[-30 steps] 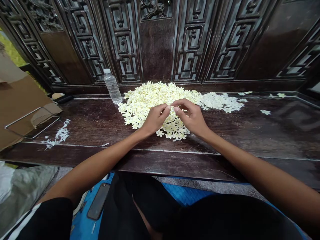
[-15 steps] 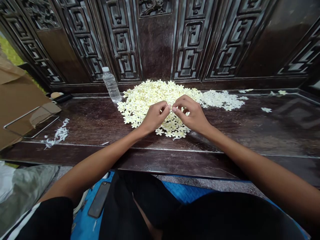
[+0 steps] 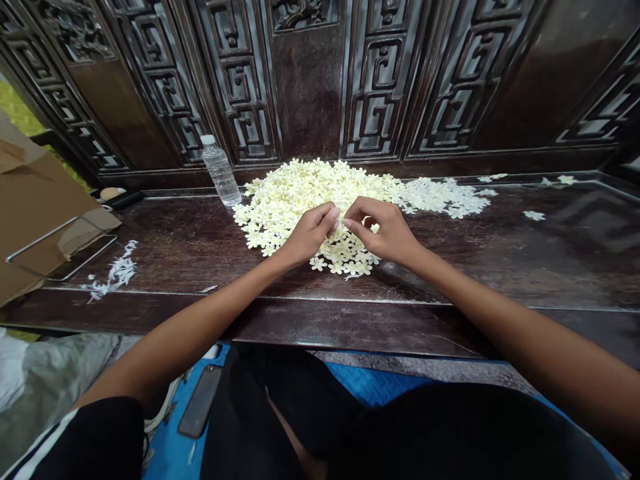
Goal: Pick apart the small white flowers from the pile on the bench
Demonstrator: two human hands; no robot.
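A broad heap of pale yellow and white artificial-looking flowers (image 3: 305, 183) lies on the dark wooden bench (image 3: 200, 247). My left hand (image 3: 309, 235) hovers over the heap's front part, thumb and fingers pinched together. Close on its right, my right hand (image 3: 384, 228) has its thumb and index fingertips brought together in a pinch. The two sets of fingertips almost meet, a small gap apart. Whatever sits between them is too small to tell against the flowers. Whiter flower pieces (image 3: 440, 197) spread out to the right of the heap.
A clear water bottle (image 3: 220, 172) stands left of the heap. Thin white strips (image 3: 115, 272) lie by a wire frame (image 3: 60, 250) and a cardboard box (image 3: 45, 200). Behind rises a carved wooden panel (image 3: 313, 93). Below, a phone (image 3: 200, 401) rests on something blue.
The right fingers have drawn slightly closer together and the left fingers have closed a little more. The hands stay over the same part of the heap.
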